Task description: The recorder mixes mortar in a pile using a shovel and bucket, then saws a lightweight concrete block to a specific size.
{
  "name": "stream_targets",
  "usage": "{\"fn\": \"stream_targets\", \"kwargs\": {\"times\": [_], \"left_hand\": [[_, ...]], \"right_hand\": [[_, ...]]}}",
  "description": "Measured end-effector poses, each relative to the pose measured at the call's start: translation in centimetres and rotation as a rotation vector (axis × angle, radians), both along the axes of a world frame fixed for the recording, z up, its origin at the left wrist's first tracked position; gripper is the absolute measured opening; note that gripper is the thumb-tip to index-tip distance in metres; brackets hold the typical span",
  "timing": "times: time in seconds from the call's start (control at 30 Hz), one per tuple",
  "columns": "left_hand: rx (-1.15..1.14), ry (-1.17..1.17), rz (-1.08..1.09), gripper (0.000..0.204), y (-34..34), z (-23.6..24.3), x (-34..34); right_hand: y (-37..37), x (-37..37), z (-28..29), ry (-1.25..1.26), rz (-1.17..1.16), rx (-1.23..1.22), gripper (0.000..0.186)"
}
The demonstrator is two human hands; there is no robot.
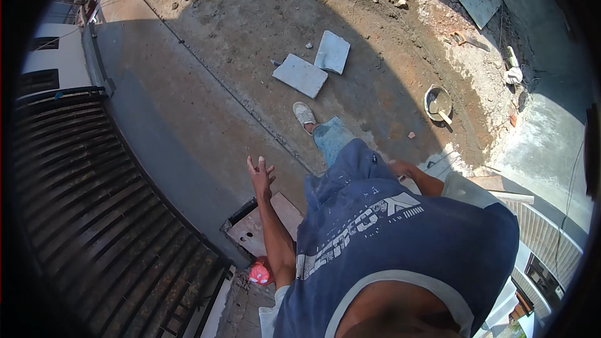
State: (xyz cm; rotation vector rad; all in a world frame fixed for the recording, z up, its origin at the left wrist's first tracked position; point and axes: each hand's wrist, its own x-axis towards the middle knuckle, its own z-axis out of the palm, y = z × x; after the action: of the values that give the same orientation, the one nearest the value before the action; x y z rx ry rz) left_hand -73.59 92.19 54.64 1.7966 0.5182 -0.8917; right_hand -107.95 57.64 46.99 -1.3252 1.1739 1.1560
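A person [407, 238] is seemingly walking, left hand [261, 177] reaching out open and empty, right hand [400, 167] gripping I cannot tell what, white slabs [300, 76] lying ahead of both, lifting probably requiring stooping.

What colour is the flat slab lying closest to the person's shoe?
The slab is white to pale grey, seen best in the head view.
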Motion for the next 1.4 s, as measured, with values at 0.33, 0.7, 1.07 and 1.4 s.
{"fn": "stream_targets", "kwargs": {"times": [0.33,0.7,1.07,1.4], "left_hand": [[0.278,0.376,0.096,0.084,5.7,-4.9,9.3],[0.151,0.059,-0.625,0.078,-12.2,-34.7,37.8],[0.134,-0.132,-1.141,0.066,-28.9,-63.1,39.3],[0.082,0.217,-0.969,0.079,-27.3,-56.8,29.0]], "right_hand": [[0.2,31.4,5.8,-0.449,-0.592,-0.059,0.053],[18.0,26.6,-3.1,-0.068,-0.324,-0.361,0.083],[19.3,29.9,-2.0,0.265,-0.472,-0.388,0.081],[14.6,30.0,-1.4,0.325,-0.377,-0.439,0.078]]}}
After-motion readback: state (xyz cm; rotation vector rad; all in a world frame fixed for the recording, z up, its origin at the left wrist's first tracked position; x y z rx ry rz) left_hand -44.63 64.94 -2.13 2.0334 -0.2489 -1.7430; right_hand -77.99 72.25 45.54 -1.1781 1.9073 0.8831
